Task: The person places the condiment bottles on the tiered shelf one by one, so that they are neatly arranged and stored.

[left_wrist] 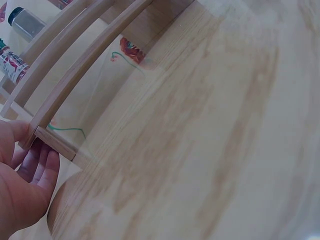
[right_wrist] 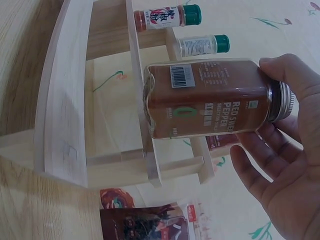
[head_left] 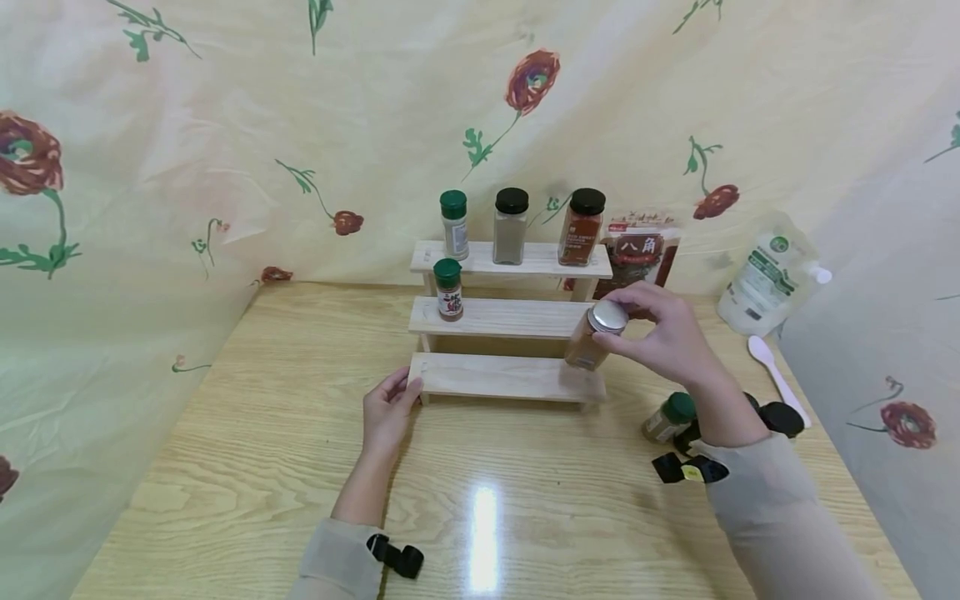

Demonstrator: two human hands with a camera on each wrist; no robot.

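A three-tier wooden rack (head_left: 495, 377) stands on the table. My left hand (head_left: 387, 412) grips the left end of its lowest tier, thumb on top and fingers beneath in the left wrist view. My right hand (head_left: 660, 333) holds a spice jar (head_left: 585, 348) near its silver lid, tilted over the right end of the lower tiers. In the right wrist view that jar (right_wrist: 210, 100) has reddish-brown contents and a red sweet pepper label. On the top tier are a green-capped bottle (head_left: 455, 227) and two black-lidded jars (head_left: 511, 229) (head_left: 581, 229). Another green-capped bottle (head_left: 449, 292) stands on the middle tier's left.
A brown packet (head_left: 641, 250) leans behind the rack's right end. Farther right are a white spouted pouch (head_left: 772, 279) and a pale spoon (head_left: 776, 379). A green-capped bottle (head_left: 667, 417) and black-lidded containers (head_left: 782, 418) lie by my right forearm, partly hidden. Flowered cloth (head_left: 375, 125) hangs behind.
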